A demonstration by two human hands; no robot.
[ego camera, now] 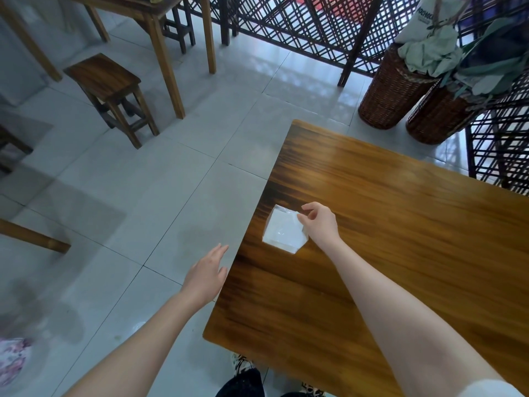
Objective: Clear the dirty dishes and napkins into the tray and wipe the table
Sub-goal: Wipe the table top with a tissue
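Note:
A white pack of paper napkins [282,230] sits on the brown wooden table [400,239], close to its left edge. My right hand [320,224] is at the pack's right top corner, with thumb and forefinger pinching a napkin or the wrapper there. My left hand [207,275] hovers with straight fingers over the floor beside the table's left edge, holding nothing. No dishes or tray show in this view.
Grey tiled floor lies left of the table. A wooden stool [110,93] and another table [148,12] stand at the back left. Two wicker baskets [395,93] with plants stand by a dark lattice screen [315,27] at the back right. My shoes show at the bottom edge.

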